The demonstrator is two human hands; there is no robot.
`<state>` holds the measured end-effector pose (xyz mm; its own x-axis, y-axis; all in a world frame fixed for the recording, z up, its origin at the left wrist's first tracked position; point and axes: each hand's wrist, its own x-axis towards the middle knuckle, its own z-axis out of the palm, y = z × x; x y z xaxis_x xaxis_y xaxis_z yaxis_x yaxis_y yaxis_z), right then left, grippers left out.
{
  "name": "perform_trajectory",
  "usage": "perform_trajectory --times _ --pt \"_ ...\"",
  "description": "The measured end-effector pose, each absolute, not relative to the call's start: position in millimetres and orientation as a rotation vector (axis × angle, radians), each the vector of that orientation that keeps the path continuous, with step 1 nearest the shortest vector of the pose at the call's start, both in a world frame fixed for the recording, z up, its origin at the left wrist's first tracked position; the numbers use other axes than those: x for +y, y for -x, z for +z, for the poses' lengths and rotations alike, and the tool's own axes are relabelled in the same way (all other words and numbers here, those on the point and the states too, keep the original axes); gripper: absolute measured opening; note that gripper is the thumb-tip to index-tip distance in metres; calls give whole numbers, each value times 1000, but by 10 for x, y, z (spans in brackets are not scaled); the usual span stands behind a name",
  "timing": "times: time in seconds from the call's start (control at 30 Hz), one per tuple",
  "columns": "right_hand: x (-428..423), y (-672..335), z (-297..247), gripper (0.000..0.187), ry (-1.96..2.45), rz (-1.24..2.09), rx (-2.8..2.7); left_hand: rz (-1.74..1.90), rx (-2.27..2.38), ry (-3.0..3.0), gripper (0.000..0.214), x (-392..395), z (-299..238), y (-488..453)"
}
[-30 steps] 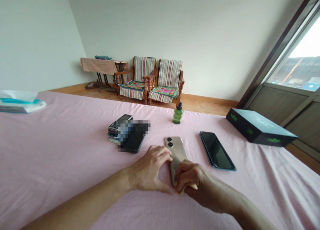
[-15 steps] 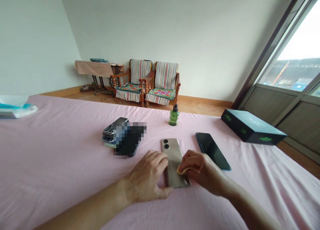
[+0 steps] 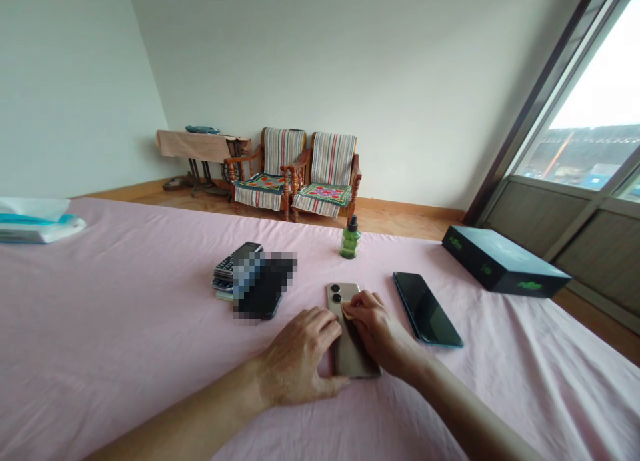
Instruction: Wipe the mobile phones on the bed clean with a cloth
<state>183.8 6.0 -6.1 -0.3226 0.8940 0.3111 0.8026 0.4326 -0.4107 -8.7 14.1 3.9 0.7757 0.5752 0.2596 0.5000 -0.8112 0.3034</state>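
Note:
A gold smartphone lies back side up on the pink cloth, its two round camera lenses at the far end. My left hand grips it, fingers along the left edge and thumb at the near end. Pinched in my right hand is a small yellowish cloth, pressed to the phone's back just below the lenses; most of the cloth is hidden by the fingers. To the right of that hand rests a black smartphone, screen up.
A stack of keypad phones sits left, beside a dark, partly pixelated phone. Beyond the gold phone stands a green spray bottle. A black box lies at right, a tissue pack at far left. Two wooden chairs stand behind.
My right hand has slid the yellowish cloth up the phone's back, from its lower half toward the lenses. My left hand keeps its hold. The view has shifted slightly.

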Motion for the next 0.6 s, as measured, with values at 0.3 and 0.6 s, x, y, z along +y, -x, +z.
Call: perform_trajectory --times 0.3,0.6 --pt "533 -1778 -184 31 1621 111 -2138 517 835 -2754 44 120 53 83" --pt "670 -1702 -214 32 1644 69 -2071 491 861 -2769 44 132 38 84"
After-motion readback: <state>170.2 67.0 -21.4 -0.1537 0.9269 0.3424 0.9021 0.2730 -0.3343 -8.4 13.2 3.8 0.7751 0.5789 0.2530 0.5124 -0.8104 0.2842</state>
